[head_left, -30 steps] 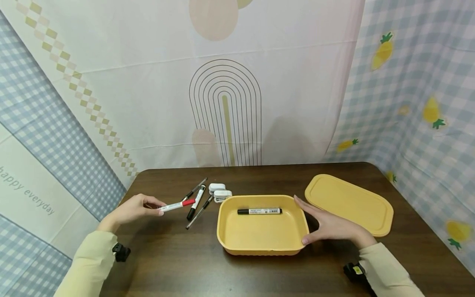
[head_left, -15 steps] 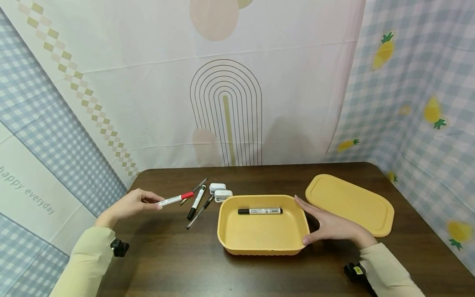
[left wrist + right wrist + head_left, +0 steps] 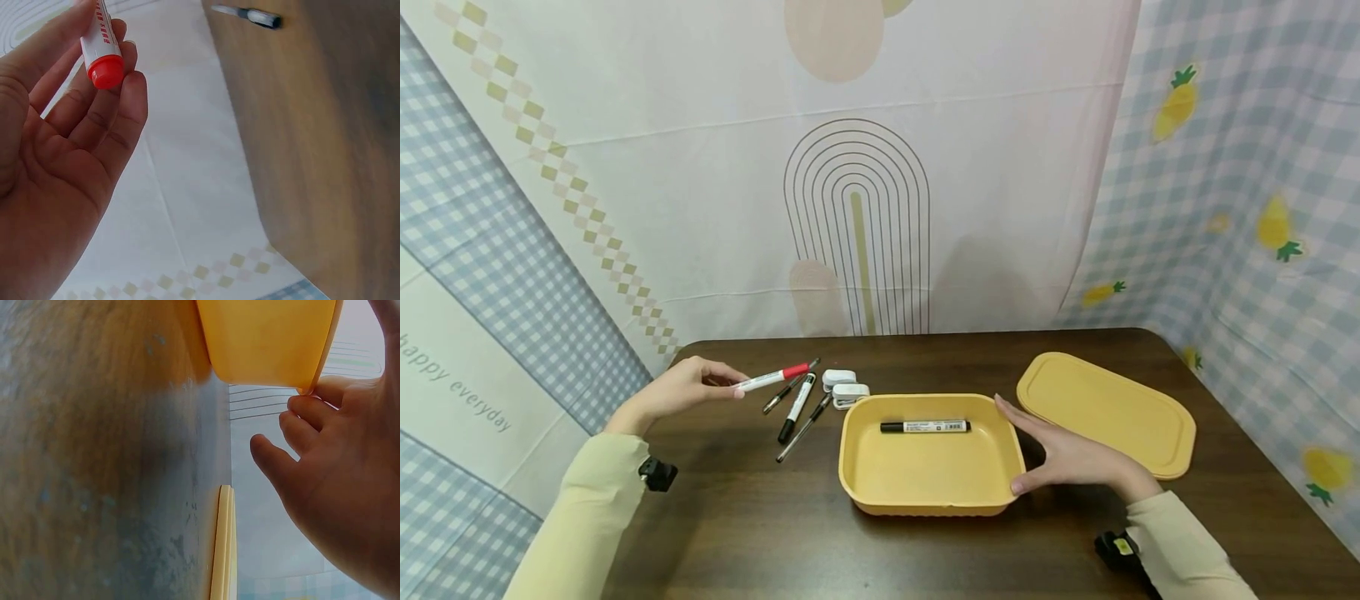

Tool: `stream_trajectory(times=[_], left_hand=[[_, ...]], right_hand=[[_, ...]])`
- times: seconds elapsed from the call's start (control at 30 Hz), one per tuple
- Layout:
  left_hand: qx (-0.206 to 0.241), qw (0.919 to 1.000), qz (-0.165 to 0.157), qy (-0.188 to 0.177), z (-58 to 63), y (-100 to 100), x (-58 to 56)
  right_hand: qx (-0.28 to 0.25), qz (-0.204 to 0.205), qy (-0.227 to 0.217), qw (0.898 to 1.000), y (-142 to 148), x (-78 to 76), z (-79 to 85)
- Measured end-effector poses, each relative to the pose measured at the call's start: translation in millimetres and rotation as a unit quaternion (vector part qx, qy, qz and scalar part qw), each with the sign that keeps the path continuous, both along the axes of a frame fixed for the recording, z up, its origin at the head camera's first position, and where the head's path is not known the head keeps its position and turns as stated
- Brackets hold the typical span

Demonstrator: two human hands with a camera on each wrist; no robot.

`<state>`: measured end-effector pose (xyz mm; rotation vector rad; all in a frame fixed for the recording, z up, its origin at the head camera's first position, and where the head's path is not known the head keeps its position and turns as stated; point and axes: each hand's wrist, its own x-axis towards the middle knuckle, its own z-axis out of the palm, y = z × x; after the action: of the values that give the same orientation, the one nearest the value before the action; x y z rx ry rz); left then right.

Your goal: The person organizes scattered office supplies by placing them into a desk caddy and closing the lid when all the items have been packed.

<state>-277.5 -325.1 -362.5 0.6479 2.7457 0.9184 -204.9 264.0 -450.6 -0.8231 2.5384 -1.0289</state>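
while the left hand (image 3: 685, 392) pinches a red-capped marker (image 3: 773, 380) by its white barrel between thumb and fingers, the right hand (image 3: 1070, 457) spreads over the right end of a yellow box (image 3: 932, 475), its thumb on the near corner and its forefinger along the far one. the two hands are well apart, one at each side of the table (image 3: 760, 542). the held marker is clear of the tabletop, tilted, with its red cap pointing right and slightly up, and in the head view that cap overlaps the upper end of a clear pen (image 3: 781, 397). below it lies a black-capped marker (image 3: 792, 417), slanted, its cap toward the person, and to the right of that a second pen (image 3: 803, 429) with a dark grip. two small white items (image 3: 847, 391) sit near each other behind the box's far left corner. inside the box, a white marker with a black cap (image 3: 925, 427) lies near the far wall, cap to the left. the yellow lid (image 3: 1108, 412) rests flat beyond the right hand.
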Motion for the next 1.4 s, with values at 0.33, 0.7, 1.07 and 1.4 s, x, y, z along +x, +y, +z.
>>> stream_trajectory(times=[0.33,0.7,1.07,1.4], left_hand=[[0.009,0.9999,-0.011,0.004,25.5,19.6,-5.8],[0.031,0.9991,-0.005,0.027,69.0,31.2,-9.5],[-0.007,0.9979,-0.036,0.053,84.2,61.5,-14.5],[-0.006,0.9953,-0.082,0.052,94.2,101.3,-27.3]], right_hand=[[-0.002,0.003,-0.006,1.000,-1.3,-1.4,-0.3],[0.005,0.003,0.001,1.000,-3.4,-1.9,1.8],[-0.002,0.004,-0.001,1.000,-3.5,0.5,-3.3],[0.002,0.002,0.017,1.000,-0.3,-1.8,-0.9]])
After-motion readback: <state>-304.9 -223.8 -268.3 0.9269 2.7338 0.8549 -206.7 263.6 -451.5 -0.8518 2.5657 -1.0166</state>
